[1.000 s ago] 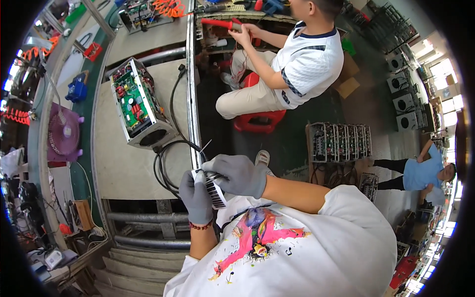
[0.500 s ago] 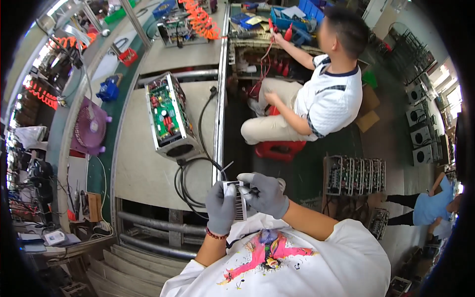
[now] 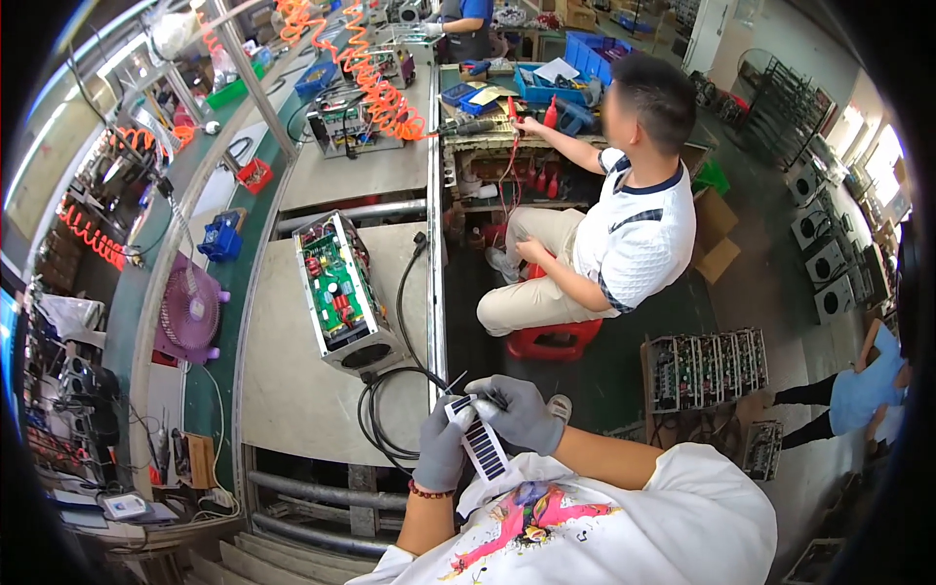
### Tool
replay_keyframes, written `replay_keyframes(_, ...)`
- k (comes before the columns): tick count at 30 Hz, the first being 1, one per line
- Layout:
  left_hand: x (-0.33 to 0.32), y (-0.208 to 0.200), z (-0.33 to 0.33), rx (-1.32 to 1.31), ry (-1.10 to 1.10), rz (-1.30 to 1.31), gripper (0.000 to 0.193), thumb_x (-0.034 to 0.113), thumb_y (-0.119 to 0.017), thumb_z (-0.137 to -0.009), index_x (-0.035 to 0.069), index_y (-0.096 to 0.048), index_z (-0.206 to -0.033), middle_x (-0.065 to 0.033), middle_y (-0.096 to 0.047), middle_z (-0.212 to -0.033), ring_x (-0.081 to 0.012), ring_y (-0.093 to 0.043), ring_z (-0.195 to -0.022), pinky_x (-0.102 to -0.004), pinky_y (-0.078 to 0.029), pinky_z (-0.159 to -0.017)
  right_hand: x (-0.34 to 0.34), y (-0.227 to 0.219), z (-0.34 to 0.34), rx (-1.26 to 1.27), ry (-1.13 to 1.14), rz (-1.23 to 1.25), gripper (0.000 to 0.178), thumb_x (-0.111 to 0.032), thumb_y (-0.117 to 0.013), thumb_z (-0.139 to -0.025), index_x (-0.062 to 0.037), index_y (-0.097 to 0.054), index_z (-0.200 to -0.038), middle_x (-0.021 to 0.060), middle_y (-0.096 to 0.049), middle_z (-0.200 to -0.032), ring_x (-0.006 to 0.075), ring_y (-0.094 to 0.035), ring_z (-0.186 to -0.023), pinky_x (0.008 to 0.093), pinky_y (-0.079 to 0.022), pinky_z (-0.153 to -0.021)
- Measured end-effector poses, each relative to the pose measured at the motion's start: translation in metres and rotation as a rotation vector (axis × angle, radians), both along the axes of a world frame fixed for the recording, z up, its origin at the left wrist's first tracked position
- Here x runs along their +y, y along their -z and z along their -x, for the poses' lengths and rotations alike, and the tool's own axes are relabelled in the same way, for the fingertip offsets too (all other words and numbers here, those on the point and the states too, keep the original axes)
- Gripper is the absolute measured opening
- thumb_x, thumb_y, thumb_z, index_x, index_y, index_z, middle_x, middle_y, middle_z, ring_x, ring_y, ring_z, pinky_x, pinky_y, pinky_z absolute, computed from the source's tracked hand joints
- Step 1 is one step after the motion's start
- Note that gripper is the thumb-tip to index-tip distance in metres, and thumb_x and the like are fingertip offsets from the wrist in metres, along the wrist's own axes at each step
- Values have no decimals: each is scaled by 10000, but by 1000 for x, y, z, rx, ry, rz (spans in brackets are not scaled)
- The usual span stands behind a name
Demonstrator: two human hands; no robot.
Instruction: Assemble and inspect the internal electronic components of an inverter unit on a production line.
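A narrow white strip with dark blue bars (image 3: 480,441) was held close in front of the person's chest, just past the near edge of the pale surface (image 3: 292,390). The left hand (image 3: 441,450), in a grey glove, had its fingers closed around the strip's left side. The right hand (image 3: 522,412), also gloved in grey, pinched the strip's upper end with its fingers pressed together on it. A thin pointed tip stuck out above the right hand; what it belonged to could not be told.

Just beyond the hands a black cable (image 3: 395,409) looped over the surface's edge and ran up to a metal box with a green circuit board (image 3: 343,292), which lay on the surface, open side up. Left of the surface a purple fan (image 3: 190,312) lay on the green belt (image 3: 219,390), with a blue part (image 3: 222,239) farther up.

To the right, another person in a white shirt (image 3: 624,244) sat on a red stool (image 3: 551,341), one hand reaching to a cluttered bench. Orange coiled hoses (image 3: 375,78) hung overhead.
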State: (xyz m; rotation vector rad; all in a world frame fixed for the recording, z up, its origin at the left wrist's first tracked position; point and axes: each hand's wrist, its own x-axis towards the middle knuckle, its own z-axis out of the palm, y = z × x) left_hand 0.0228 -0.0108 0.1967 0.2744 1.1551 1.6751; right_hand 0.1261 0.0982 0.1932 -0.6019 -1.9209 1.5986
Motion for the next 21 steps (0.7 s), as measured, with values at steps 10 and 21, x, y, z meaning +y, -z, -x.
replay_keyframes(10, -11, 7, 3, 72, -45, 90, 209, 124, -463, -909, 32, -491, -1095, -73, -587, -922, -143, -582, -791, -282, -497, -705, 4, 1, 5, -81, -35, -305, 217, -74, -617, -805, -23, -602, -1015, 50, -531, -830, 146, -529, -700, 277, -467, -666)
replay_keyframes(21, -11, -49, 29, -51, 7, -119, 375, 104, -446, -896, -70, -445, -1228, -188, -644, -927, -206, -652, -776, -316, -552, -706, 43, -90, 0, -224, -287, -804, 213, -123, -603, -814, -65, -610, -1019, 67, -601, -790, 237, -603, -670, 342, -492, -581)
